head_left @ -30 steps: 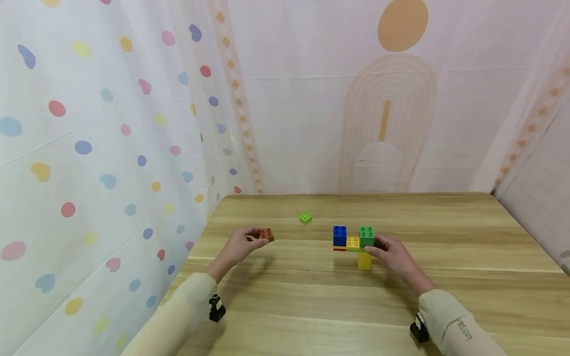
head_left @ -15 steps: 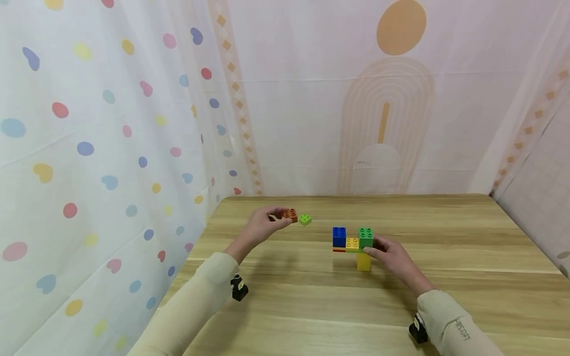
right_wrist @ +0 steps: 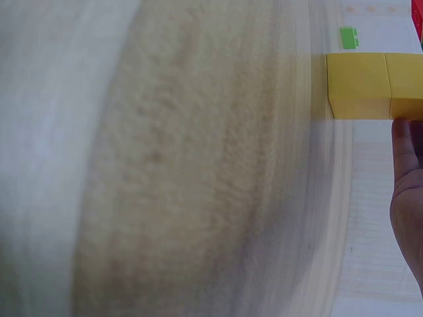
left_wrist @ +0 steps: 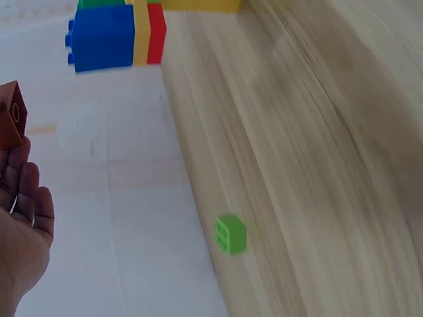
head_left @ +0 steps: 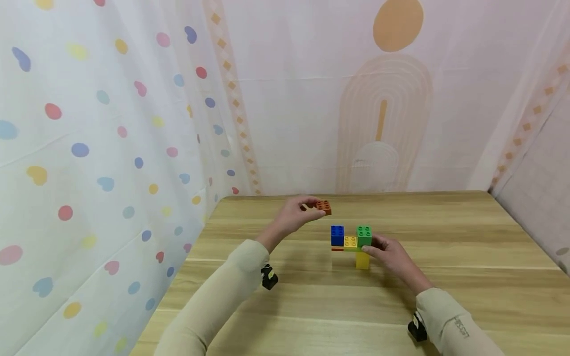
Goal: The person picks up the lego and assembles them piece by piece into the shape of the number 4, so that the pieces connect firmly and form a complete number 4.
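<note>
My left hand [head_left: 297, 216] pinches a reddish-brown toy brick [head_left: 324, 207] in the air, behind and above the blue end of a brick structure. That structure has a blue brick [head_left: 337, 236] on its left, a yellow brick [head_left: 351, 242] in the middle and a green brick [head_left: 364, 236] on its right. Flat pieces lie under these, and a yellow column [right_wrist: 357, 86] stands below the green end. At that right end my right hand [head_left: 390, 254] grips the structure, thumb in front, other fingers mostly hidden behind.
A light green brick [left_wrist: 230, 234] lies on the wooden table [head_left: 285, 306], hidden by the left hand in the head view. Patterned curtains [head_left: 285, 99] hang behind the table and along its left side.
My left hand has carried the brown brick right and farther back, past the light green brick, towards the structure. My right hand and the structure stay nearly where they were.
</note>
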`<state>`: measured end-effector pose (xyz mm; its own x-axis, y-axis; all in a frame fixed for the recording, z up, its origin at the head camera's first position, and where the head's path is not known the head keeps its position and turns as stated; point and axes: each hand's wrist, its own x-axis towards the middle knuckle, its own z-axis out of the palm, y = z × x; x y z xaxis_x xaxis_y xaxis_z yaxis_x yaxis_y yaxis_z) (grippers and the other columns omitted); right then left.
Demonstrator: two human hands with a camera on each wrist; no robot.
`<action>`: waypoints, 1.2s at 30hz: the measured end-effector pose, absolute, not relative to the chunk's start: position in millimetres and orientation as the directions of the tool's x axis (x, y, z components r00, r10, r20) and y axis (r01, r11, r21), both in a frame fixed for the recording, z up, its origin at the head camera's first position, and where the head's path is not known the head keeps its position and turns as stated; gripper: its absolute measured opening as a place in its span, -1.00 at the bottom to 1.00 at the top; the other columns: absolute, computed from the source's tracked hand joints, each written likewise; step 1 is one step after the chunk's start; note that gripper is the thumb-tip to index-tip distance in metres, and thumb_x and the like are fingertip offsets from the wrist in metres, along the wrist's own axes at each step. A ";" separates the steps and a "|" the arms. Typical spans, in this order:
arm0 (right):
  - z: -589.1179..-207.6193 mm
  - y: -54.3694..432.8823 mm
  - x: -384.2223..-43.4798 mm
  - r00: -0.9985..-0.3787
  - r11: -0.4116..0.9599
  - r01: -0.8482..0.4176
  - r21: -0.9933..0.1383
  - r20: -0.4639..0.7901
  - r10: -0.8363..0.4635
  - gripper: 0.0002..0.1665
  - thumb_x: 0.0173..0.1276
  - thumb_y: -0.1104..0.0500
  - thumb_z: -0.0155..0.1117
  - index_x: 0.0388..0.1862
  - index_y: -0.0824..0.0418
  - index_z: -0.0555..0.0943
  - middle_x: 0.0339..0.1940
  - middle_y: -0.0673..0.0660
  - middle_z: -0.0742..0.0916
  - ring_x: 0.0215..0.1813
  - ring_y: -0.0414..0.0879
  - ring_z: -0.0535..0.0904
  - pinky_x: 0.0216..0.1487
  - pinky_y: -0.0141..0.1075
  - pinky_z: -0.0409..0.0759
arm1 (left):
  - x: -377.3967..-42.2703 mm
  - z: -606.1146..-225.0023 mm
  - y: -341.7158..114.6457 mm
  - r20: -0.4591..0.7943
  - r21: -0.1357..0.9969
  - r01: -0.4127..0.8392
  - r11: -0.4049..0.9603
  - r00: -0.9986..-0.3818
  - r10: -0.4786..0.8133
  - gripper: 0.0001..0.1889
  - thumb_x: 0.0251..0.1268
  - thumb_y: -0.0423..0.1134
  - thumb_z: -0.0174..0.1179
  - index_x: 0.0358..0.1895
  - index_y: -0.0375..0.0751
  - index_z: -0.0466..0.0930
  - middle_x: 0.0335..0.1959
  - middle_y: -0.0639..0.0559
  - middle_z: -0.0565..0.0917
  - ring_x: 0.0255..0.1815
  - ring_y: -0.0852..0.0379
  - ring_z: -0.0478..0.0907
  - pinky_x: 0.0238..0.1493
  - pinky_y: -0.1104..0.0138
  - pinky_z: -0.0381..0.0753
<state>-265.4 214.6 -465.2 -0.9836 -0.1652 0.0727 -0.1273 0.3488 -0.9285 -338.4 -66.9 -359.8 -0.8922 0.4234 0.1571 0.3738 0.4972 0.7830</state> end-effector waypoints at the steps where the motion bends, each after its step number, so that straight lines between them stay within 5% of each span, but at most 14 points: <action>1: -465.0 214.1 -265.5 -0.983 0.349 -0.130 -0.928 0.075 -0.167 -0.38 0.45 -0.02 0.27 0.33 0.32 0.49 0.08 0.21 0.69 0.04 0.00 0.57 0.09 -0.14 0.54 | -338.5 -359.3 -62.3 0.155 0.780 0.378 0.498 -0.889 0.431 -0.54 0.23 0.07 0.38 0.13 -0.05 0.67 0.02 0.08 0.61 0.00 0.03 0.50 0.00 0.16 0.51; 23: -467.0 204.1 -265.1 -0.976 0.290 -0.146 -0.946 0.090 -0.199 -0.43 0.47 -0.03 0.25 0.32 0.27 0.52 0.16 0.22 0.67 0.14 0.04 0.58 0.18 -0.01 0.51 | -322.5 -376.3 -5.9 0.133 0.741 0.466 0.483 -0.807 0.575 -0.56 0.24 0.09 0.36 0.12 0.02 0.67 -0.02 0.26 0.63 0.04 0.24 0.52 0.00 0.25 0.52; 36: -470.0 204.7 -266.8 -0.975 0.315 -0.164 -0.935 0.104 -0.198 -0.46 0.45 -0.01 0.27 0.27 0.28 0.55 0.08 0.19 0.70 0.06 0.00 0.59 0.08 -0.10 0.55 | -321.5 -384.0 -1.5 0.133 0.749 0.488 0.448 -0.773 0.620 -0.60 0.27 0.00 0.37 0.12 -0.02 0.67 -0.07 0.26 0.63 0.07 0.04 0.55 -0.06 0.31 0.50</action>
<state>-266.8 204.7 -470.0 -0.9746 -0.1985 0.1040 -0.1638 0.3146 -0.9350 -321.5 -1.5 -384.0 -0.7731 0.6203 0.1328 0.4884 0.4485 0.7485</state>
